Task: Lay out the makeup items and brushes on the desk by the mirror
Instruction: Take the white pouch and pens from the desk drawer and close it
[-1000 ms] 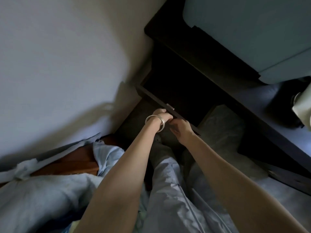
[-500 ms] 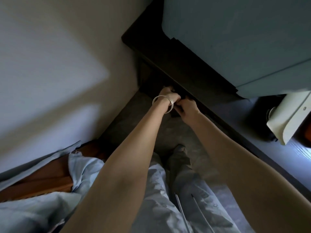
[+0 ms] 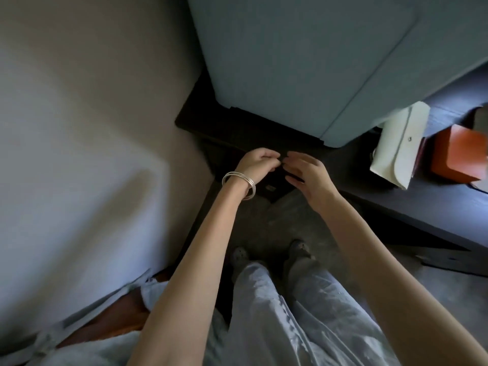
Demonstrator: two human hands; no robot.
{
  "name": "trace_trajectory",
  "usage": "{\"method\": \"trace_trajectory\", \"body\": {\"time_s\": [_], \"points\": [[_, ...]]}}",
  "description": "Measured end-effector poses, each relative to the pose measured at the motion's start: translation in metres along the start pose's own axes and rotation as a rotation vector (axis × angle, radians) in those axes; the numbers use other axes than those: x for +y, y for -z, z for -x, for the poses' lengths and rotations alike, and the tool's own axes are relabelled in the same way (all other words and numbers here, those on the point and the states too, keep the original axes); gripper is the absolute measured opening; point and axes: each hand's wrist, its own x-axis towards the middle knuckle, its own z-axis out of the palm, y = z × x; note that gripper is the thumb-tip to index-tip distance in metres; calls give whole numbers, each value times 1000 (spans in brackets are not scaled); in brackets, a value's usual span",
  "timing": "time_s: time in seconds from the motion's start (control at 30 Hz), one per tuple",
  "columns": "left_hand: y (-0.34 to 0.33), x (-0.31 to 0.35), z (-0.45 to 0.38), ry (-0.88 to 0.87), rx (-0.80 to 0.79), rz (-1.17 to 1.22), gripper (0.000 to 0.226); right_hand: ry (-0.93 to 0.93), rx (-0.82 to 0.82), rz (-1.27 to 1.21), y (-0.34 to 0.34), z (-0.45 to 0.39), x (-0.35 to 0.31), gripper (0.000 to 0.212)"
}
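My left hand (image 3: 257,165), with silver bangles on the wrist, has its fingers curled at the front edge of the dark desk (image 3: 435,207). Whether it grips anything is hidden in shadow. My right hand (image 3: 307,173) hovers just right of it with fingers loosely spread, holding nothing. Below both hands the dark drawer front (image 3: 273,190) with a small metal tag sits almost flush under the desk top. A white snap-button pouch (image 3: 398,146) leans on the desk at the right. No brushes or makeup items show.
A large blue-grey panel (image 3: 303,62) stands on the desk behind my hands. An orange box (image 3: 459,157) sits right of the pouch. A pale wall (image 3: 92,128) closes the left side. My feet (image 3: 298,250) stand on grey floor.
The drawer, open a second ago, has been pushed in under the desk. My right hand has let go of its front and opened. The view has tilted up toward the desk top.
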Motion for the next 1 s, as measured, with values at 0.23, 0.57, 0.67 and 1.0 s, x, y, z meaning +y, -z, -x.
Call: {"method": "trace_trajectory", "body": {"time_s": [0.23,0.57,0.67,1.0], "points": [[-31,68,38,-187,-164,-143,25,179,119,-129,51,67,-30,23],[-115,108,53,-250,-280,-252,20,261,254,-208,144,115,-35,25],[-148,118,56,-256,-304,-281,21,269,286,-209,180,121,-32,30],[-243,134,56,-158,-164,-115,19,283,267,-196,306,124,-38,25]]}}
